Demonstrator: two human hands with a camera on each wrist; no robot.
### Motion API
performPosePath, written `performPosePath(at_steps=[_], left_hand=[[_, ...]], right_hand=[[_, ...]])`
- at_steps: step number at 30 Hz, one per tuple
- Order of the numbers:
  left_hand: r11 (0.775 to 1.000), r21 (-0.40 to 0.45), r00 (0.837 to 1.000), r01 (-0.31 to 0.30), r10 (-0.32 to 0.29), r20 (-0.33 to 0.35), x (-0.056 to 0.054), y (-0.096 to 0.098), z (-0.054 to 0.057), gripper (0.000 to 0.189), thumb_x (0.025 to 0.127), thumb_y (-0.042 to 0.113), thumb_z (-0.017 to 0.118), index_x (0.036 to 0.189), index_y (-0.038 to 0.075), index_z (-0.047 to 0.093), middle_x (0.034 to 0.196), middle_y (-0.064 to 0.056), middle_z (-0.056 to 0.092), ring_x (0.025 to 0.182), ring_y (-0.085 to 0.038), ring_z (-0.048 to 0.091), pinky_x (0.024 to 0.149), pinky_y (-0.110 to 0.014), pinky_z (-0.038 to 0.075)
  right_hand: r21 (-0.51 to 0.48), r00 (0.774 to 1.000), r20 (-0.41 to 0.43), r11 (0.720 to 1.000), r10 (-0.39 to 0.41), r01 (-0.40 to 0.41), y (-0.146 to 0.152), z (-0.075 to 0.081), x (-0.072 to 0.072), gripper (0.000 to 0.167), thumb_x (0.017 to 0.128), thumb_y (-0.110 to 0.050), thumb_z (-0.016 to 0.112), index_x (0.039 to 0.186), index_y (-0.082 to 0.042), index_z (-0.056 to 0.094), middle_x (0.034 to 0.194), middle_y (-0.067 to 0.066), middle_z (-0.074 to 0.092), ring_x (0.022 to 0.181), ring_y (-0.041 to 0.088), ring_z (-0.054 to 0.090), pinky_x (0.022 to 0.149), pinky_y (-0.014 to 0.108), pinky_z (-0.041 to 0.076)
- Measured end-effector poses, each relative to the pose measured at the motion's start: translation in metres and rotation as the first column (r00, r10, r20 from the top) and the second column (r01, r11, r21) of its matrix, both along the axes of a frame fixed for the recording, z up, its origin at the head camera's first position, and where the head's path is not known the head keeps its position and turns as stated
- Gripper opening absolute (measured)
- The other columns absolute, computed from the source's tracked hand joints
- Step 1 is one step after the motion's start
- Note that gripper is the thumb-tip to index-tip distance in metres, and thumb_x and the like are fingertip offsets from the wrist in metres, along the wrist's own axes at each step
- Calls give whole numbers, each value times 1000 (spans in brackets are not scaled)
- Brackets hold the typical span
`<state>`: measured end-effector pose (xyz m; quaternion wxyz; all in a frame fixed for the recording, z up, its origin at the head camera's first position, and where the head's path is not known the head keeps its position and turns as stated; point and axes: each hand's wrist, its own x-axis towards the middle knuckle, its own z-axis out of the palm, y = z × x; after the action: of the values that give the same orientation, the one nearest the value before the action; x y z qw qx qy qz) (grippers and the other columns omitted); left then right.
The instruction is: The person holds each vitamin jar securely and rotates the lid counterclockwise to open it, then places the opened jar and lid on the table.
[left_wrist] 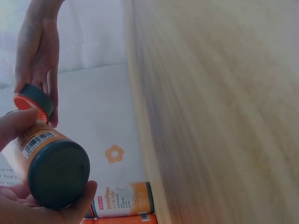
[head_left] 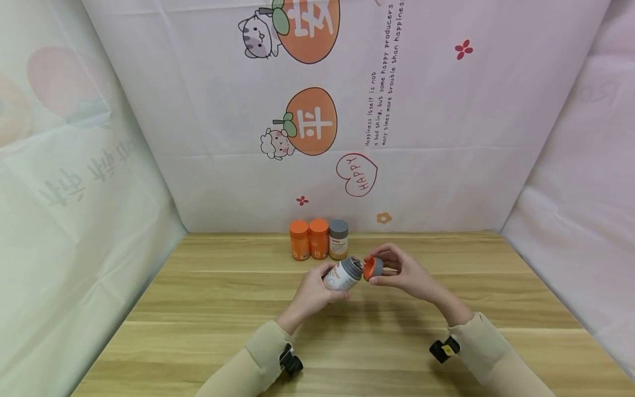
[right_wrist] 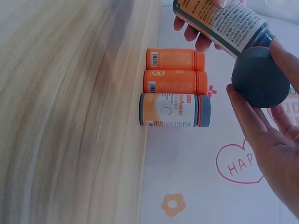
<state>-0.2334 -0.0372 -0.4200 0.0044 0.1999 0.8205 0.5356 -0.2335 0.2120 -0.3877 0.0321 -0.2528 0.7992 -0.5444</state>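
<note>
My left hand [head_left: 316, 295] grips a white, orange and grey supplement bottle [head_left: 342, 275], tilted with its mouth toward the right. In the left wrist view the bottle's dark grey base [left_wrist: 59, 173] faces the camera. Between its thumb and fingers, my right hand [head_left: 404, 273] holds a grey cap [head_left: 374, 268] with an orange inside, right beside the bottle's mouth. The right wrist view shows the cap's grey top [right_wrist: 260, 77] overlapping the bottle's neck, so whether they touch cannot be told. The bottle's contents are hidden.
At the back of the wooden table [head_left: 223, 309] stand two orange bottles [head_left: 300, 241] and a grey-capped white and orange bottle [head_left: 339, 240], side by side. Behind them hangs a printed white cloth [head_left: 421, 182], with more white cloth on both sides.
</note>
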Motion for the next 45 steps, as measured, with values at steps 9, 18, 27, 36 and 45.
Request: performPosePath(at_steps=[9, 18, 27, 36, 45], left_hand=[[1000, 17, 1000, -18, 18, -10, -3, -4, 1, 59, 65, 20, 85, 116, 11, 58, 107, -5, 65, 92, -17, 58, 82, -37, 47], [998, 18, 998, -64, 64, -25, -6, -9, -1, 60, 66, 20, 85, 118, 9, 57, 109, -7, 64, 95, -20, 57, 86, -39, 46], [993, 34, 990, -115, 117, -84, -14, -16, -4, 58, 64, 14, 86, 116, 7, 60, 105, -10, 65, 93, -21, 58, 83, -39, 46], [980, 36, 976, -195, 197, -91, -19, -23, -4, 61, 61, 12, 87, 116, 4, 62, 106, -12, 65, 95, -25, 58, 86, -42, 47], [961, 18, 958, -275, 275, -78, -28, -33, -8, 63, 56, 12, 90, 114, 5, 65, 103, -11, 61, 95, -24, 56, 87, -41, 46]], right_hand=[[2, 1000, -18, 1000, -13, 13, 5, -3, -3, 58, 79, -18, 76, 127, -3, 46, 125, 19, 58, 113, 32, 59, 87, 26, 51], [39, 999, 1, 998, -55, 55, 11, -7, -7, 54, 82, -22, 73, 132, -13, 54, 127, 17, 58, 110, 29, 62, 80, 24, 53], [16, 996, 15, 996, -89, 88, 17, -10, -13, 57, 80, -22, 76, 130, -5, 53, 122, 18, 60, 104, 13, 64, 81, 21, 52], [-65, 994, 57, 994, -89, 92, 26, -16, -21, 57, 79, -18, 76, 129, -4, 52, 125, 19, 59, 107, 23, 64, 81, 23, 53], [94, 981, -51, 977, -185, 189, 34, -23, -25, 52, 78, -29, 77, 125, -17, 58, 119, 9, 63, 108, 26, 59, 82, 24, 48]])
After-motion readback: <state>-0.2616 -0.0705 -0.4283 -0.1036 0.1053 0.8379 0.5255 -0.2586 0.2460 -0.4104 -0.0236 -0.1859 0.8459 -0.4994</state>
